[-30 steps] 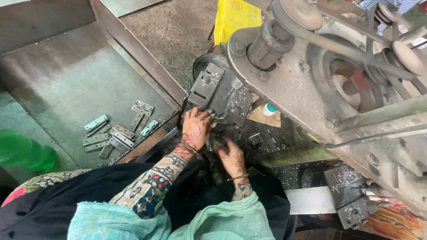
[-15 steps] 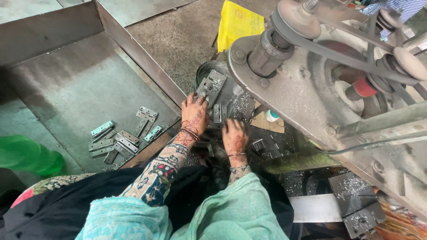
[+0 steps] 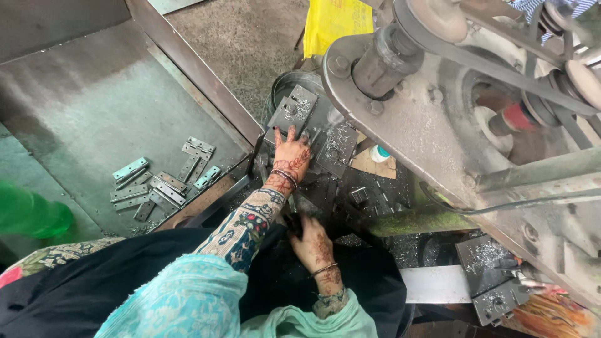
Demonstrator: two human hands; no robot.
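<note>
Left hand (image 3: 291,156), centre frame: fingers spread apart, flat on the metal block (image 3: 300,116) of the machine (image 3: 426,119), gripping nothing. Right hand (image 3: 316,241), lower centre: fingers curled toward a dark part; whether they clamp it cannot be told. Loose hinges (image 3: 164,184) lie in the tray (image 3: 75,106), left of frame.

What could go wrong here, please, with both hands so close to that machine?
1. The left hand lies flat on the metal fixture right below the belt and its pulley; loose sleeve fabric or bangles might catch there.
2. Metal shavings cover the fixture, so bare fingers could get cut.
3. The right hand works low in a dark gap beside the machine, partly hidden, so a pinch there seems possible.
</note>
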